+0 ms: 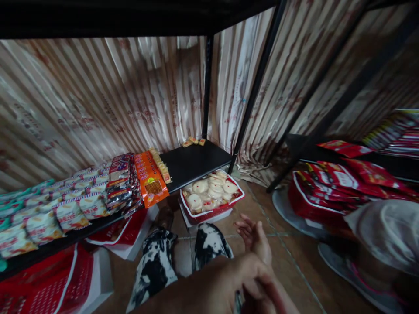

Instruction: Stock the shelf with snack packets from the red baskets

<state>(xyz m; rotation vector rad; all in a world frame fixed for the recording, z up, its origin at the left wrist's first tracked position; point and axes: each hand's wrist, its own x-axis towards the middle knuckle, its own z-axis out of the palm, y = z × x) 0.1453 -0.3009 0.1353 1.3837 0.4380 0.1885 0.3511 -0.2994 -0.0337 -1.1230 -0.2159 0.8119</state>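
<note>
My right hand (255,240) is held out over the tiled floor, palm turned up, fingers loosely stretched and nothing in it. Across its wrist lies my left hand (247,272), with the fingers curled around that wrist; part of the grip is hidden. Just beyond my knees, a red basket with a white rim (237,199) holds several clear-wrapped, round pale biscuits (214,187). It rests on a white box (196,224) and is the nearest container to my right hand, without contact.
A low black shelf (193,163) bears white snack packets (70,213), dark packets (121,179), an orange bag (150,179) and small yellow packs (193,140). Red baskets (42,279) sit below. At right, another basket (301,196) of red packets stands beside pale cloth (386,231). Black posts (258,83) rise behind.
</note>
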